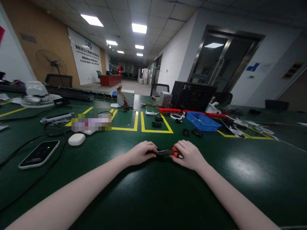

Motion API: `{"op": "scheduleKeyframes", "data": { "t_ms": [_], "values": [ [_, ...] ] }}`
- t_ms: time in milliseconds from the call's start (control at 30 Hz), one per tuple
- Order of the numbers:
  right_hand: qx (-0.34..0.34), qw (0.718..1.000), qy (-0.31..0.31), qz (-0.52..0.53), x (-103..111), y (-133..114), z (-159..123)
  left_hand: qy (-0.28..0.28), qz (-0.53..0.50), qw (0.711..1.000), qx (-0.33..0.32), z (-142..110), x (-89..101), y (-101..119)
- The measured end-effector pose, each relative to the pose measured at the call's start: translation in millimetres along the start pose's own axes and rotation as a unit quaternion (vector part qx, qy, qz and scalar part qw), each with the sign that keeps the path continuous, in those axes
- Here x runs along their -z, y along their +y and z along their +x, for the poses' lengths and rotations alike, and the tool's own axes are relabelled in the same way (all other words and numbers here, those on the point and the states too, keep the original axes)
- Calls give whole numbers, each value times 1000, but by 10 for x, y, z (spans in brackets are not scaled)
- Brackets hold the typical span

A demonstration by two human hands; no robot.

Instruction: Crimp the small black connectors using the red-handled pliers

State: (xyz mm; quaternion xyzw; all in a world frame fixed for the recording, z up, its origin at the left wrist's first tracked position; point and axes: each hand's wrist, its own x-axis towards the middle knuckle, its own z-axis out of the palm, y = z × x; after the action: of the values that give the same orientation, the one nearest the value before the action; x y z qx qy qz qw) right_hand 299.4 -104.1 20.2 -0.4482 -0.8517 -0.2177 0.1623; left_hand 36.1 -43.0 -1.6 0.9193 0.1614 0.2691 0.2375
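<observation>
My right hand [188, 154] is wrapped round the red-and-black handles of a pair of pliers [165, 152], whose dark, narrow jaws point left. Opposite it, my left hand [141, 153] is closed, thumb and fingers pinching a small black piece [151, 152] at the tip of the jaws. Most of that piece is hidden by the fingers, so its kind cannot be made out. Both hands are just above the green tabletop [153, 191]. Beyond them, small black parts [157, 124] lie inside a yellow taped outline, with more black parts [197, 133] to its right.
A blue tray [203, 122] stands at back right, before a red power strip [171, 111] and a black computer case [193, 97]. On the left lie a phone [39, 154], a white rounded case [76, 139] and black cables. A power supply [127, 98] stands farther back.
</observation>
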Motion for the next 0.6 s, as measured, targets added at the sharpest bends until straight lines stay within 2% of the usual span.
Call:
{"op": "scheduleKeyframes", "data": {
  "t_ms": [367, 600],
  "values": [
    [15, 999, 46, -3, -1, 22, -14, 11, -70, 997, -5, -7, -4, 18],
    [-7, 999, 23, 21, 26, 10, -15, 3, -46, 999, 3, -10, 23, 75]
  ]
}}
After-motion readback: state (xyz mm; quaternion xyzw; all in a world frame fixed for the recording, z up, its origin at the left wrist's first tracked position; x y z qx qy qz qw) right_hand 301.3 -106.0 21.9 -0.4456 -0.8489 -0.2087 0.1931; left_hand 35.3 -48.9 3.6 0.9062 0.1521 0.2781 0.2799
